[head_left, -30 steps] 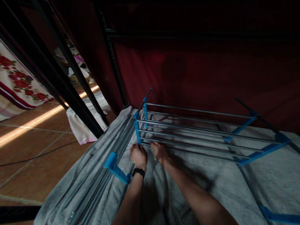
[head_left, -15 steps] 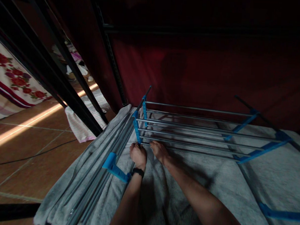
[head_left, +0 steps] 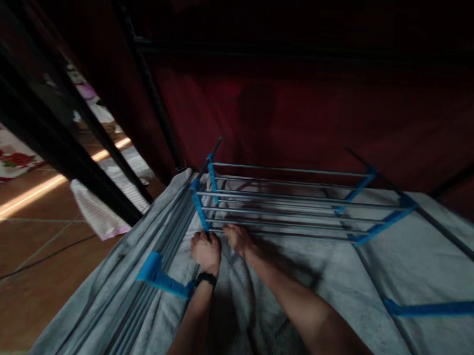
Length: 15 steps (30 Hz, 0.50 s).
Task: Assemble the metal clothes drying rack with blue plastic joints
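Note:
A drying rack of thin metal rods and blue plastic brackets stands partly assembled on a grey blanket. My left hand, with a dark band at the wrist, is closed round the lower end of the near left blue bracket. Just to its right, my right hand grips the lowest metal rod near its left end. The fingertips of both hands are partly hidden. At the rods' other end sits the right blue bracket.
Loose metal tubes lie along the blanket's left side, beside another blue bracket. A further blue arm is at the right. Dark metal posts rise at the left, and a red cloth hangs behind.
The view has swung a little to the right, so the rack and hands appear further left. Both hands keep their places at the rack's lower left corner.

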### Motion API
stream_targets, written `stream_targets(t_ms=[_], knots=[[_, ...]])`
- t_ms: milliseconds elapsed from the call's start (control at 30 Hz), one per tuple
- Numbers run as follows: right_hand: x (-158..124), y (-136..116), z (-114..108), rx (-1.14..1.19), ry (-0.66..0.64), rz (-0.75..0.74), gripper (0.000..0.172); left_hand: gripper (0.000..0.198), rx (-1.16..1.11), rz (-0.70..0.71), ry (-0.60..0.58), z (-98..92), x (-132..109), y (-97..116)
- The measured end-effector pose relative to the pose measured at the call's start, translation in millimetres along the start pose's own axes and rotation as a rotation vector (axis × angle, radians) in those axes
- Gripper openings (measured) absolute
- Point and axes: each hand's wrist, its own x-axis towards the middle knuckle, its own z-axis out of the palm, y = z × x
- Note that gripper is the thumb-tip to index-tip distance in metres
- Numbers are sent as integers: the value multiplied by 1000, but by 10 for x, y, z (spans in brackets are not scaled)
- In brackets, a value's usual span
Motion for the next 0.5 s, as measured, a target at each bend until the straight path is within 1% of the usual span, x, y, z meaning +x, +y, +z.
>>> stream_targets(t_ms=[133,200,267,333,400,500], knots=[[22,-33,-56,-37,26,48,25,46,6,-53,-27,-7,61,32],[-32,-36,-74,-57,53,61,24,50,-11,-55,-55,-14,96,46],[-161,-49,-80,-73,94,79,26,50,-37,-47,-76,-33,114,56],[-321,-61,-82,-78,133,114,33,49,-55,-45,-81,-48,121,59],[-442,-52,-96,-93,143,146,38,45,-63,-52,-77,-44,129,48],[-463,3,-145,-155,112,213,34,39,-94,-31,-87,-22,132,-2]])
